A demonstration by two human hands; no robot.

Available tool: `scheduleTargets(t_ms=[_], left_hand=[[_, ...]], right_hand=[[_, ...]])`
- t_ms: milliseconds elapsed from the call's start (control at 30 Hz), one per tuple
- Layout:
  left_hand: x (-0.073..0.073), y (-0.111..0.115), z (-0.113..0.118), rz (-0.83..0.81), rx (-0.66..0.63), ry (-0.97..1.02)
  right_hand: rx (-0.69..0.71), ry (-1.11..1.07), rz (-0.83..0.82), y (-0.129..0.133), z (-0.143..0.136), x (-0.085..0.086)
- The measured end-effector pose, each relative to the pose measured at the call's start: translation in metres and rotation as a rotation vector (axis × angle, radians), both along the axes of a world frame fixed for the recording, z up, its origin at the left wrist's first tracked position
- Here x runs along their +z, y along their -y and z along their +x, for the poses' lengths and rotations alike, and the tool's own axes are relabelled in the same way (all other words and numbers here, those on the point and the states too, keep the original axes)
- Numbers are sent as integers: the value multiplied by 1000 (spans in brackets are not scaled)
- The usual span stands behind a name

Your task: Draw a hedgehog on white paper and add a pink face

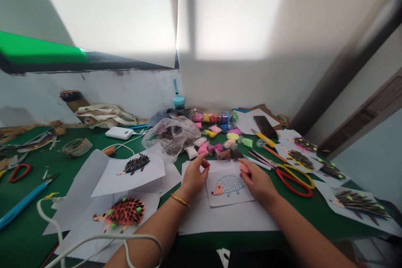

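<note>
A small white sheet with a hedgehog drawing (231,185) lies between my hands, on top of larger white paper (226,220). The hedgehog has a blue dotted outline, and its face is a flat salmon-pink patch. My right hand (259,182), at the drawing's right edge, is closed on a small lump of salmon-pink clay (243,168). At the left edge, my left hand (195,176) hovers with its fingers curved and a little apart, nothing visible in them. A yellow bangle (180,200) circles the left wrist.
Small clay packets (215,148) and a plastic bag of dark seeds or shells (172,134) lie behind the paper. Scissors (293,180) rest to the right, beside finished hedgehog pictures (361,205). Another hedgehog picture (125,213) and a white cable (103,238) are at left.
</note>
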State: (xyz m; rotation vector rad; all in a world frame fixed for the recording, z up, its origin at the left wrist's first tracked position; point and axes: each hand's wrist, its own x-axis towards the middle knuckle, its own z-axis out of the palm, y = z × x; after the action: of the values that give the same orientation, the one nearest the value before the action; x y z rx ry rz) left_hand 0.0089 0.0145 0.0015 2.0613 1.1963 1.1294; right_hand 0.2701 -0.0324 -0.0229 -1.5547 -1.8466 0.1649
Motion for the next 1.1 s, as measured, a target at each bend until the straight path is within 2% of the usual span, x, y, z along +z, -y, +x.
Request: scheduleTargets(t_ms=[867,1100], left_hand=[[-7,-2,-1,24,-22,28],[-3,-5,-4,15,46,-61]], right_hand=[[-18,-8,-65,0,0,0],[-22,-3,-53,1,0,0]])
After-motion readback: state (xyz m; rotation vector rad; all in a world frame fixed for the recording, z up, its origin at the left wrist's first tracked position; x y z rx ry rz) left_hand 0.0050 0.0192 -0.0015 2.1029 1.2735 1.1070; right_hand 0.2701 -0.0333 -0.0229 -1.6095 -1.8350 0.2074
